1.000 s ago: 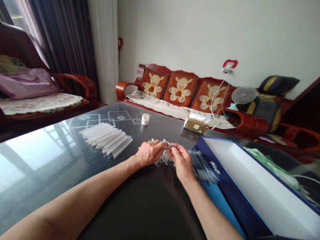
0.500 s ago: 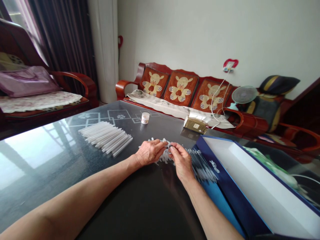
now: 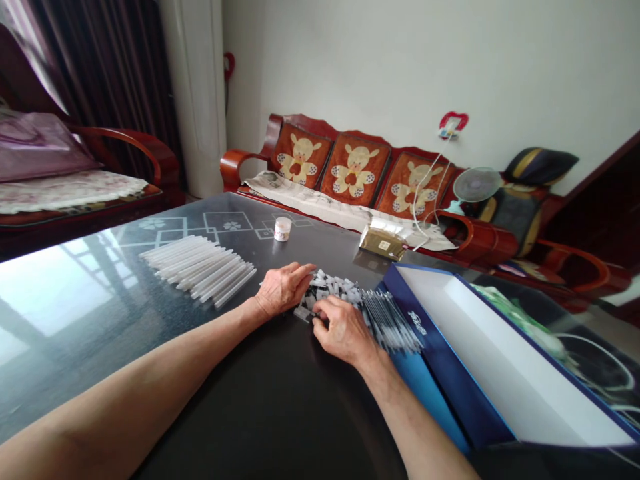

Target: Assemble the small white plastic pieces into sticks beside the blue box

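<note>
My left hand [image 3: 283, 290] lies flat, fingers [image 3: 300, 272] extended, beside the white-tipped tube row [image 3: 335, 288]. My right hand [image 3: 343, 330] curls down onto the row, no longer pinching beside the left; any grip is hidden beneath it.

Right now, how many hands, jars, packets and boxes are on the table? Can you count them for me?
Hands: 2 (left hand, right hand)
Jars: 1 (small white jar)
Packets: 1 (foil packet)
Boxes: 1 (blue box)
Total: 5
</note>
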Tool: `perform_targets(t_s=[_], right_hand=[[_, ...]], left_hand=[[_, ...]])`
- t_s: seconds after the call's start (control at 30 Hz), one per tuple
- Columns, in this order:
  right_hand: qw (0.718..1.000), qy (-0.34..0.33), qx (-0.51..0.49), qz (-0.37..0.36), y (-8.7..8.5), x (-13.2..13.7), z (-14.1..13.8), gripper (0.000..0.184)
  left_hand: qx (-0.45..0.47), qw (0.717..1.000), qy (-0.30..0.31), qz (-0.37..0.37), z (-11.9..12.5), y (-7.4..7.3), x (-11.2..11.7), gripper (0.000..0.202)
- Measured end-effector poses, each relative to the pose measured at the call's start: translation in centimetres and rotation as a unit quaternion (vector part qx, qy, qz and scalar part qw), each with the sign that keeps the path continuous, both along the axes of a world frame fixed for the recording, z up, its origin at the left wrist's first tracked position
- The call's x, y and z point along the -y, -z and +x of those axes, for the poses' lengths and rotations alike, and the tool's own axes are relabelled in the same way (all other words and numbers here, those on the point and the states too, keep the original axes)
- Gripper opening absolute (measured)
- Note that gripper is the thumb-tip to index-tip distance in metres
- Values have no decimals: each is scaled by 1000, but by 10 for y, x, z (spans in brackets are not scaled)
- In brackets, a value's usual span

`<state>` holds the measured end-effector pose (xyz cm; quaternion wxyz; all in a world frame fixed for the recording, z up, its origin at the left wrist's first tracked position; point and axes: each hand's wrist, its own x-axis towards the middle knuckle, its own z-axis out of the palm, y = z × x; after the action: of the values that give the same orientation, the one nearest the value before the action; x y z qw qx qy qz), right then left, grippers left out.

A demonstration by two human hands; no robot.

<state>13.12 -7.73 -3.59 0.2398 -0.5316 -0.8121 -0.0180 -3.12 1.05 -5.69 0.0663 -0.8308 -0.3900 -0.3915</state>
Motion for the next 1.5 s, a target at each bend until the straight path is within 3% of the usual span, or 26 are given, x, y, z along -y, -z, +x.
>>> perform_targets(t_s=[0.1,0.2,0.27,0.37,0.5,1.1,1.2,1.3,1.37,1.43,1.5], right_hand=[[999,52,6,15,-6,-4,9,15],[978,200,55,5,-16,-9,31,19],[953,287,93,-28,-21,-11,48,19],[922,353,113,-108,-25,-13,65,20],[905,378,104,-165,-22,-15,67,20],[888,410,101,-184,-18,-20,64,23],[899,404,83,-146,-24,-18,64,25],[932,357,-18,-56,-26,-20,64,23],[942,279,-184,-21,-23,-24,60,25],[902,180,-391,-43,-18,-28,51,32],[818,93,-559,-99,-13,-29,39,35]], left_hand=[[0,1000,6,3,0,0,-1,33],[-4,1000,8,0,0,-1,0,32],[-9,1000,7,-2,0,-1,0,33],[-14,1000,7,-3,0,-1,0,33],[-14,1000,11,-1,0,0,0,33],[-18,999,30,-8,0,-1,1,33],[-18,999,33,-7,0,-1,1,33],[-15,999,33,-6,1,-1,1,33],[-15,999,35,-7,1,-2,1,33],[-16,999,35,-12,1,-2,1,33],[-18,999,34,-16,1,-2,2,33]])
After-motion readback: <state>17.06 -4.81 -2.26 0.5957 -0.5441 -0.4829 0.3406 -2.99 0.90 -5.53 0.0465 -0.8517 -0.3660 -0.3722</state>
